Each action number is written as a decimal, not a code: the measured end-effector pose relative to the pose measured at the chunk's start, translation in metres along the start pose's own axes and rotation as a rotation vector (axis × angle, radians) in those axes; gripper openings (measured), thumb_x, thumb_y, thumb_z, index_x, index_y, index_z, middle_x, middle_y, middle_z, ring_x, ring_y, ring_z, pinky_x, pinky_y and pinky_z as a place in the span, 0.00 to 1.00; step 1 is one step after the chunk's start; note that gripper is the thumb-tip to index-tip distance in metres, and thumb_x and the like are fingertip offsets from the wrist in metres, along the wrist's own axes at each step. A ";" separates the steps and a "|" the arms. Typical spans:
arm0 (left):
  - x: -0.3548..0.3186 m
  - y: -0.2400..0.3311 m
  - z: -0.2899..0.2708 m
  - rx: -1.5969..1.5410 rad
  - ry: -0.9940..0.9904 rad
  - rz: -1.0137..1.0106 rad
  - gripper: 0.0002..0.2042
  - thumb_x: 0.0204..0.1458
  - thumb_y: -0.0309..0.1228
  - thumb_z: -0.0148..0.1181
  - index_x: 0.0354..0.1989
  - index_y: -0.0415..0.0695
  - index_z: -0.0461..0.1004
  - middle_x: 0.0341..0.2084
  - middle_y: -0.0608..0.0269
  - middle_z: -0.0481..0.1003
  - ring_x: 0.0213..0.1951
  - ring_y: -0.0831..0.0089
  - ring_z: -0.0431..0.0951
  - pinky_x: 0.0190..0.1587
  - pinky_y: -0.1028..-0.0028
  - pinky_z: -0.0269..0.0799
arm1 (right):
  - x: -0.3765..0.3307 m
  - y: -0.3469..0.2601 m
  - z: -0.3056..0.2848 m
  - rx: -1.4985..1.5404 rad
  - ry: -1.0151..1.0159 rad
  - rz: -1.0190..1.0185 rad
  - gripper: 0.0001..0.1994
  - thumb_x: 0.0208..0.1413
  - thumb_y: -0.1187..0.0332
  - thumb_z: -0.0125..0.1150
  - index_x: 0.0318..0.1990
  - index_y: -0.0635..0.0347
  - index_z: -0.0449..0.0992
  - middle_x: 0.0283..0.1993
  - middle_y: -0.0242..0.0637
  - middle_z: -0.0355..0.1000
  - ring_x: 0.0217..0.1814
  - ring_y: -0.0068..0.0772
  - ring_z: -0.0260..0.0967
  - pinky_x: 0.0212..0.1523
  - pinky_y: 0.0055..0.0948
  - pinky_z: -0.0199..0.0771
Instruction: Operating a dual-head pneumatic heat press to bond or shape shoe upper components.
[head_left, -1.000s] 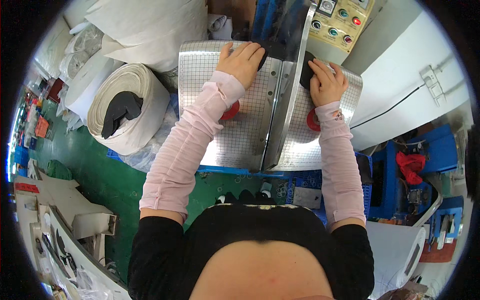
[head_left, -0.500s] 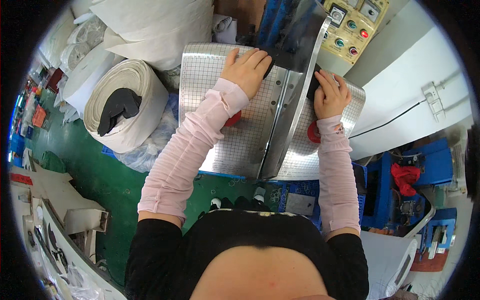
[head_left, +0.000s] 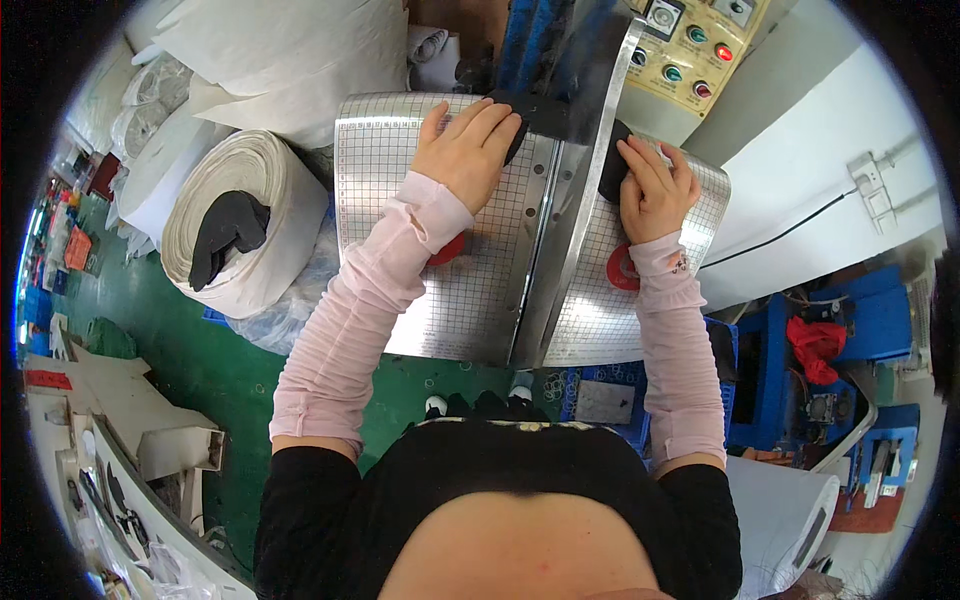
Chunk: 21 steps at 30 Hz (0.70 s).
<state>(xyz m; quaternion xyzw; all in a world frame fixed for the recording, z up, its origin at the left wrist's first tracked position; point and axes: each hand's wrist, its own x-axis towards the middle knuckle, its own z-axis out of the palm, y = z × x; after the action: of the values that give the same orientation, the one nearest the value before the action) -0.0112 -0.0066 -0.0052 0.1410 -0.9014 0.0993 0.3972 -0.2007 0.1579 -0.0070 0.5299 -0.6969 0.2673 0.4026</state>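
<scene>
So, closest to the camera there's a black top (head_left: 510,455), with pink sleeves (head_left: 335,340) covering both forearms. The left hand (head_left: 465,155) is palm down on the left gridded metal plate (head_left: 470,310), fingertips at the edge of a black piece (head_left: 542,114). The right hand (head_left: 655,195) lies over the other gridded plate (head_left: 598,325), fingers bent onto a black pad (head_left: 614,165). Can't tell if either one is actually gripping or just pressing, the undersides are hidden. Tbh I can't make out if those two black bits are one piece either, because a tall metal panel (head_left: 575,235) stands between them.

There's a red disc on each plate, the left one (head_left: 447,250) partly behind the sleeve, the right one (head_left: 622,267) just beside the wrist. Lower down, a blue crate (head_left: 636,432) with a grey slab (head_left: 605,402) sits over the green floor (head_left: 240,400). Off to the left is a fat cream fabric roll (head_left: 290,245) with a black curved piece (head_left: 232,230) on top. Farther back, a yellow control panel (head_left: 680,70) with coloured buttons.
</scene>
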 end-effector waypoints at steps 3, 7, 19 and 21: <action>-0.001 -0.001 -0.004 0.006 -0.019 0.001 0.20 0.48 0.27 0.55 0.51 0.49 0.66 0.50 0.67 0.67 0.54 0.71 0.65 0.59 0.57 0.50 | 0.001 0.001 -0.001 0.040 -0.013 -0.018 0.19 0.42 0.74 0.55 0.44 0.43 0.76 0.50 0.19 0.70 0.55 0.38 0.59 0.54 0.44 0.49; -0.001 0.004 -0.010 -0.054 -0.007 -0.001 0.21 0.46 0.27 0.56 0.52 0.47 0.66 0.50 0.66 0.67 0.54 0.70 0.65 0.59 0.58 0.47 | 0.003 0.001 -0.009 0.029 -0.046 -0.035 0.19 0.42 0.74 0.55 0.44 0.44 0.76 0.50 0.24 0.70 0.55 0.40 0.59 0.56 0.43 0.49; -0.069 0.024 -0.048 -0.180 0.186 -0.211 0.20 0.40 0.24 0.57 0.47 0.43 0.69 0.47 0.57 0.68 0.51 0.60 0.67 0.59 0.61 0.46 | -0.033 0.015 -0.041 0.205 0.050 0.117 0.14 0.47 0.76 0.54 0.43 0.59 0.75 0.49 0.38 0.71 0.55 0.44 0.60 0.58 0.37 0.52; -0.084 0.028 -0.051 -0.217 0.164 -0.235 0.20 0.39 0.24 0.57 0.46 0.43 0.69 0.47 0.57 0.68 0.51 0.59 0.67 0.59 0.61 0.46 | -0.043 0.023 -0.044 0.210 0.049 0.155 0.14 0.47 0.76 0.54 0.43 0.59 0.76 0.48 0.38 0.71 0.55 0.44 0.60 0.58 0.37 0.53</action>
<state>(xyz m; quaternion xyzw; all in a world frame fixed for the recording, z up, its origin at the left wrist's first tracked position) 0.0682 0.0491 -0.0357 0.1933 -0.8487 -0.0345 0.4911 -0.2053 0.2222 -0.0188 0.5069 -0.6939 0.3819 0.3401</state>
